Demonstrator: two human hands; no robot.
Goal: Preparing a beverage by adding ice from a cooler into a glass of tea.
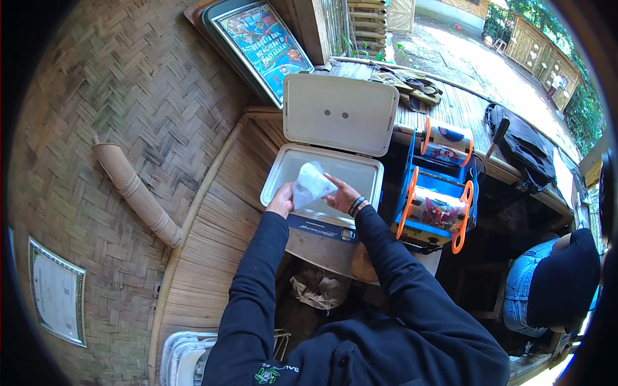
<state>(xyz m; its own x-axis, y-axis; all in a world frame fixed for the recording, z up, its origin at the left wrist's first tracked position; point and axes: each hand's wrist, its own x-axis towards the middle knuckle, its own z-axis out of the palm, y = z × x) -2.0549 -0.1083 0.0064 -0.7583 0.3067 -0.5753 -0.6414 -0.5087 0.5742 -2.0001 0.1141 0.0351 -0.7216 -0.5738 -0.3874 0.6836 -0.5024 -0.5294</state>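
A crumpled, translucent white plastic bag (312, 184) is held between my two hands, above the opening of a white cooler box (271, 175). My left hand (281, 199) grips its left side. The fingers of my right hand (343, 195), with a dark bracelet at the wrist, are closed on its right edge. What the bag contains, if anything, cannot be made out. The cooler's lid (341, 106) is swung back on its far side, with its inner face showing. My hands and the bag hide part of the cooler's inside.
Right of the cooler stands a blue frame (407, 186) with orange discs and rolls of printed film. Beyond lie a black backpack (524, 148) and a framed colourful poster (261, 48). Another person (547, 283) in jeans is at the right. A bamboo tube (138, 193) hangs on the woven wall.
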